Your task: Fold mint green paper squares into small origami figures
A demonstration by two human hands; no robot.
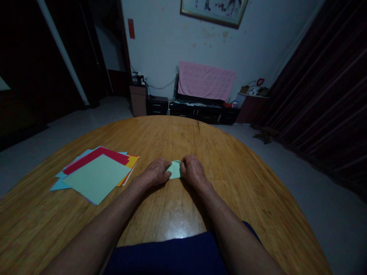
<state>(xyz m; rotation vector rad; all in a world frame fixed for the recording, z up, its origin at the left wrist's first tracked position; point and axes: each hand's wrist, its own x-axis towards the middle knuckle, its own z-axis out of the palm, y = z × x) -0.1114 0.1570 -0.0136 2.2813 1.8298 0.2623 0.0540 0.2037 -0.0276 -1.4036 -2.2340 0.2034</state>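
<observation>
Between my hands is a small piece of folded pale green paper (176, 170), just over the middle of the wooden table. My left hand (157, 172) grips its left edge, thumb and fingers closed on it. On the opposite edge, my right hand (194, 170) is closed with its fingers curled round the paper. Both hands cover the paper's ends, so its full shape is hidden. A faint crease runs down the visible part.
A fanned stack of coloured paper sheets (97, 179) lies on the left of the round wooden table (229, 183), pale green on top. Beyond the table stands a low black cabinet (195, 110), with a pink cloth (206, 80) above it. Dark curtains (321, 95) hang at right.
</observation>
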